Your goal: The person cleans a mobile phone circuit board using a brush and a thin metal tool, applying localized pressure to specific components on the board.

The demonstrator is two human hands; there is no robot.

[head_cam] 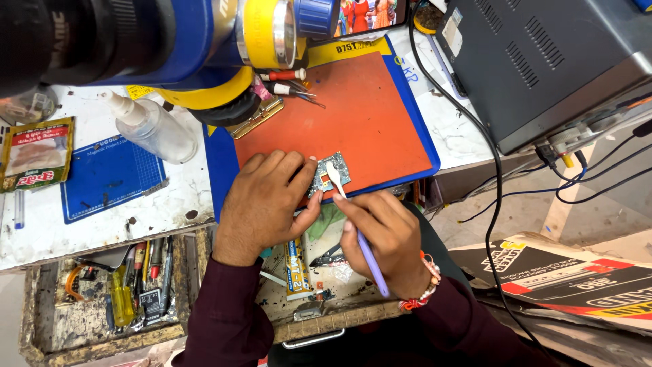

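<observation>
Orange silicone work mat [367, 109], bordered in blue, lies on the white counter [81, 224] beneath a blue-and-yellow microscope head [204, 41]. At the near edge of the mat sits a small grey-green printed circuit board [331, 173].

Left hand [261, 197]: lies palm down on the near edge of the mat, fingers spread narrow. The fingertips press on the left side of the circuit board and pin it flat. The thumb lies along the near side of the board.

Right hand [380, 234]: closed around a toothbrush with a lilac plastic handle [367, 255], held like a pen. The white brush head lies on the top face of the circuit board, and the handle slopes back toward the person, passing between thumb and fingers. A red-and-white beaded band is worn on this wrist.

Surroundings:
- A clear plastic squeeze bottle with a white nozzle [153, 126] lies on its side on the counter, left of the mat.
- A small blue gridded pad [109, 177] lies just beside the bottle, nearer the person.
- An open wooden drawer [102, 299] below the counter edge holds screwdrivers and small tools.
- A yellow glue tube [297, 268] lies in the drawer between the two forearms.
- A dark grey metal equipment case [543, 61] stands at the right, with black and blue cables hanging from it.
</observation>
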